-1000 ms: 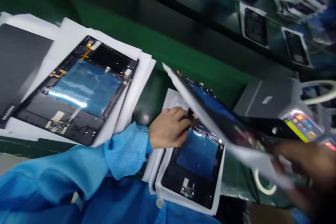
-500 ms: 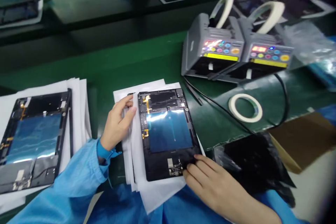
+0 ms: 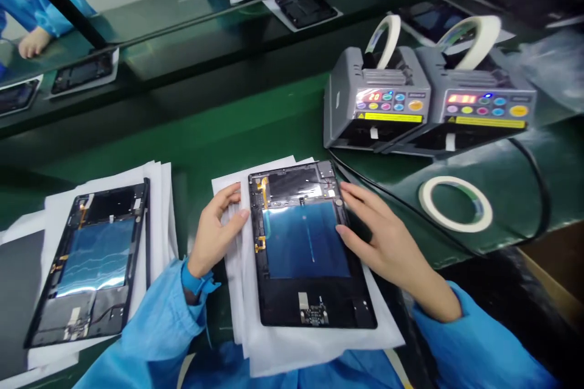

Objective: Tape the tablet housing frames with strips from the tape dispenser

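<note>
An opened black tablet with a blue battery area lies on a stack of white sheets before me. My left hand rests at the upper left edge of the stack, thumb and fingers apart, close to the tablet's side. On the other side my right hand touches the tablet's upper right edge with its fingertips, thumb spread from the fingers. Neither hand is closed around anything. A second opened tablet lies on white sheets at the left.
Two grey tape dispensers stand at the back right, with cables and a tape roll before them. More tablets lie on the far shelf. Other people's hands show beyond. A cardboard box sits at the right.
My right hand has moved from the tablet's lower right corner up to its upper right edge. The tablet sits straighter on the sheets. Other people have come into view.
</note>
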Motion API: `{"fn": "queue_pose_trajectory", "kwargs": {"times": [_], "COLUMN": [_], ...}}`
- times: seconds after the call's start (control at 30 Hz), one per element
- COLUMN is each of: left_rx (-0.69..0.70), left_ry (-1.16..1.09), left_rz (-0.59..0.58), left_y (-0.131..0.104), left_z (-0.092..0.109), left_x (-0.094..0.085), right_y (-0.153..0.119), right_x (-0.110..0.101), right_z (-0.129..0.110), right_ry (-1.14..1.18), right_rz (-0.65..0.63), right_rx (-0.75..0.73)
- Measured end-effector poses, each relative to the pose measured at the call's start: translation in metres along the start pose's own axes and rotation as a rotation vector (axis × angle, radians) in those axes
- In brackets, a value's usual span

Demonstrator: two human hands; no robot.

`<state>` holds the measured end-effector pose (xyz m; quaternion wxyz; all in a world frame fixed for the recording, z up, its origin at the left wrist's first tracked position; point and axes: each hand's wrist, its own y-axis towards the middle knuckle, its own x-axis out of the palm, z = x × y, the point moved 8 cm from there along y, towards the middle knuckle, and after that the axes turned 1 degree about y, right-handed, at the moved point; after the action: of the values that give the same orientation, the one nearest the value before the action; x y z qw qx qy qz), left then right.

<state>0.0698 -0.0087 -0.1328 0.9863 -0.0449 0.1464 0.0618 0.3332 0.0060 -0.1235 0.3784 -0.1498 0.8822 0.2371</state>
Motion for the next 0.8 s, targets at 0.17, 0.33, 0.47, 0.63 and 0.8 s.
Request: {"fn": "queue_pose_trajectory", "kwargs": {"times": [0.17,0.33,0.47,0.63,0.8], "left_rx": [-0.054,-0.084,-0.134,-0.256,-0.31], "left_ry": [-0.066,-0.108,-0.21,-0.378,-0.419], "left_rz": [-0.051,-0.098,-0.162,-0.235,-0.191], "left_y": [0.001,0.004,0.002,-0.009,-0.011], "left_z": [0.0,-0.001,0.0,-0.006,-0.011], "left_x": [0.003,0.005,0.009,0.014,0.011], "right_y": [-0.005,-0.008,-0.004,0.005,0.012], "right_x": [-0.002,-0.002,-0.008,-0.003,0.002], "right_z": [0.003,0.004,-0.003,-0.007,-0.014], "right_ry": [0.13,0.191,0.2,0.23,0.322], "right_rz": [-0.008,0.057,0.099,0.047,-0.008], "right_rx": [-0.014,-0.012,-0.056,-0.07,0.004]}}
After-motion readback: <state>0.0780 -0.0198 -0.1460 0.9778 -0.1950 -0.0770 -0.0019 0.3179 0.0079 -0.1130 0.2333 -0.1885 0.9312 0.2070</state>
